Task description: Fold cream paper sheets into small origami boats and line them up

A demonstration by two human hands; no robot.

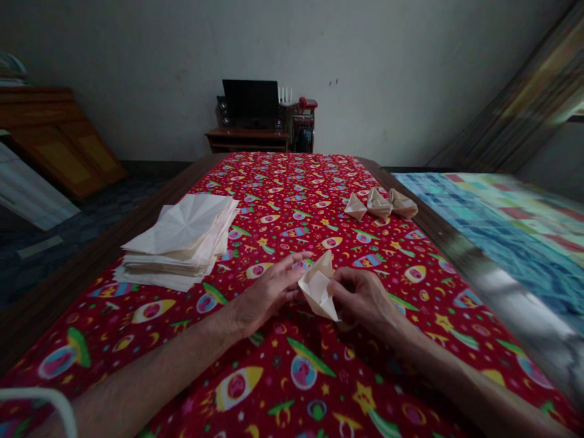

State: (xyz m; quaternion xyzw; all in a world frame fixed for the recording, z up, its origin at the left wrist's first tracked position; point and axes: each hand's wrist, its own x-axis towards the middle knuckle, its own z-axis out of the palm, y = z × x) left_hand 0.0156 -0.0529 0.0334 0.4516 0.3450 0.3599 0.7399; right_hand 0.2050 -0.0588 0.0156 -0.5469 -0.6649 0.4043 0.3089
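Observation:
A cream paper piece folded into a pointed, boat-like shape (318, 287) is between my hands, low over the patterned red cloth. My right hand (365, 298) is closed, pinching the right edge of this folded paper between thumb and fingers. At the paper's left corner is my left hand (274, 286), its fingers stretched out and apart, close against the edge. Part of the left fingertips is hidden by the paper. Farther off on the right, several finished-looking folded paper pieces (378, 205) stand in a row.
A stack of creased paper sheets (182, 234) lies left on the red tablecloth (292, 182). A monitor (250, 102) and a red telephone (308, 103) stand beyond the table. To the right is a bed (493, 237); a wooden cabinet (59, 140) is at left. A white curved tube (50, 395) shows lower left.

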